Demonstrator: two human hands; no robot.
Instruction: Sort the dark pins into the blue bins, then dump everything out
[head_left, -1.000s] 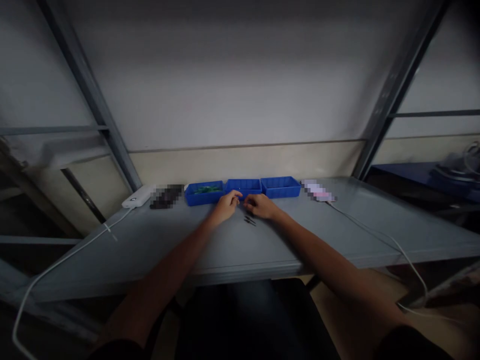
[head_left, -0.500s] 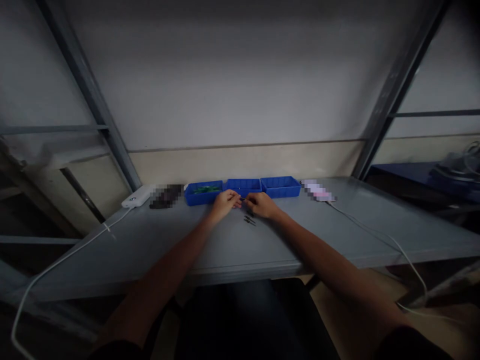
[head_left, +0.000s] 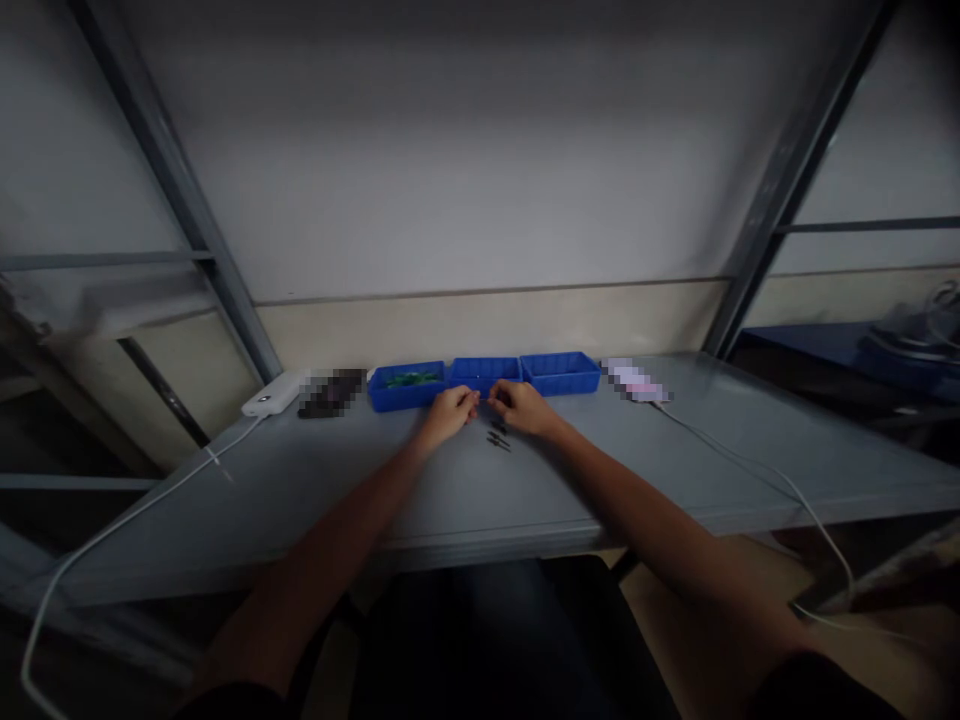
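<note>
My left hand (head_left: 453,412) and my right hand (head_left: 520,407) face each other just in front of the blue bins, fingertips a small gap apart. Both are closed in a pinch. What lies between the fingers is too small and dim to make out. Below my right hand, several small dark slender pieces (head_left: 498,440) lie on the grey table (head_left: 450,490). Behind my left hand stands a blue bin (head_left: 405,398) with green pieces (head_left: 411,379) in it. The middle blue bin (head_left: 486,368) is partly hidden by my hands.
A third blue bin (head_left: 561,376) stands at the right of the row. On the left lie a white box-like device (head_left: 271,396) with a cable and a blurred dark object (head_left: 333,393). A blurred pale object (head_left: 634,380) with a white cable (head_left: 739,458) lies on the right.
My fingertips have shifted slightly, and the dark piece that showed between them is no longer plain to see. The small pieces on the table lie as before.
</note>
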